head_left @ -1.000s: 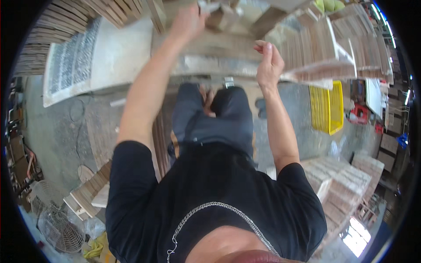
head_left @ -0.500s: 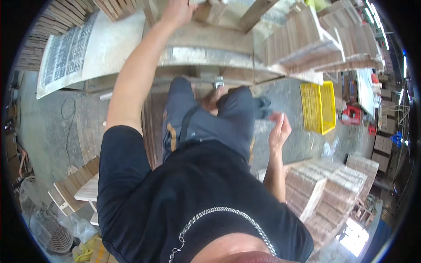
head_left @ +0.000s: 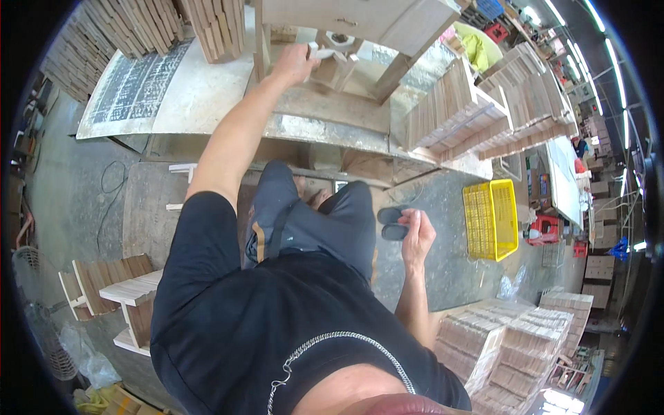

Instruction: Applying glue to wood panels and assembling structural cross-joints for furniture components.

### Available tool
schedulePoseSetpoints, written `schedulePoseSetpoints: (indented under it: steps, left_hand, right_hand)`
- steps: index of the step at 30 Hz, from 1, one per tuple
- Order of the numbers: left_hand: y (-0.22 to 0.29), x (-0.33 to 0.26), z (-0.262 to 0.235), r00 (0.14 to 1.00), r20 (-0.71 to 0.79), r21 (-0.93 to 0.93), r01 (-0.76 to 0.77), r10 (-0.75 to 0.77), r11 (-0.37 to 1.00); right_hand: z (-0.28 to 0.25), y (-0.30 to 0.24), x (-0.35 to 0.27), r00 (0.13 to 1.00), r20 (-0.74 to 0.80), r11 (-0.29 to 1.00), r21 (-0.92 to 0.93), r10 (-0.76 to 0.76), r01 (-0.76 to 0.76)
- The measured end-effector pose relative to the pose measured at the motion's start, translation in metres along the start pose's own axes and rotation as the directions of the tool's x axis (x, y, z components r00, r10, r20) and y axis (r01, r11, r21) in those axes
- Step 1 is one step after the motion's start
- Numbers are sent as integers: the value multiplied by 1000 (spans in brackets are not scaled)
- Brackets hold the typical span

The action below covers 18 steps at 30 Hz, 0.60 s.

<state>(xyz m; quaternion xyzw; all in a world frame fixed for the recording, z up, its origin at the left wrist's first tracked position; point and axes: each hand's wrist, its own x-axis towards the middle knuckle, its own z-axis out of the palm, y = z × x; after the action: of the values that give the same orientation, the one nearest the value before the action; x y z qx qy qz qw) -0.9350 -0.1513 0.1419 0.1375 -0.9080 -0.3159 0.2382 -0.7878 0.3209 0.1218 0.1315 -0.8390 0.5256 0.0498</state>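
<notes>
My left hand [head_left: 294, 64] reaches far out over the workbench, its fingers closed on a pale wooden piece [head_left: 312, 54]. Just right of it stands a small wooden fixture [head_left: 339, 69] with upright blocks, under a raised wooden board [head_left: 332, 17] on legs. Most of the left fingertips are hidden behind the hand. Out over the floor, to the right of my knees, my right hand [head_left: 418, 236] hangs in the air with its thumb and fingers drawn together. Anything between those fingers is too small or hidden to make out.
Stacked wooden boards [head_left: 443, 107] line the bench's right side, with more planks [head_left: 218, 31] at its back left. A yellow crate [head_left: 477, 218] and dark slippers [head_left: 394, 225] are on the floor. Board stacks [head_left: 484, 346] stand right; wooden pieces [head_left: 114, 280] stand left.
The view has shifted, showing more of the bench top. My left hand now shows fully at the wooden piece beside the fixture. My right hand appears lower and further left, fingers still together.
</notes>
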Motion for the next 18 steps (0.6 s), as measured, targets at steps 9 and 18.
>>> schedulePoseSetpoints:
  steps: [9,18]
  left_hand:
    - [-2,-130,-54,994,100,-128,50,-37,990]
    - [-202,-209,-127,602,517,-853,306,-609,-422]
  right_hand:
    - [23,-48,45,901,356,934,-162,-246,319]
    - [-107,-152,235,765,114,542,-639,-634,545]
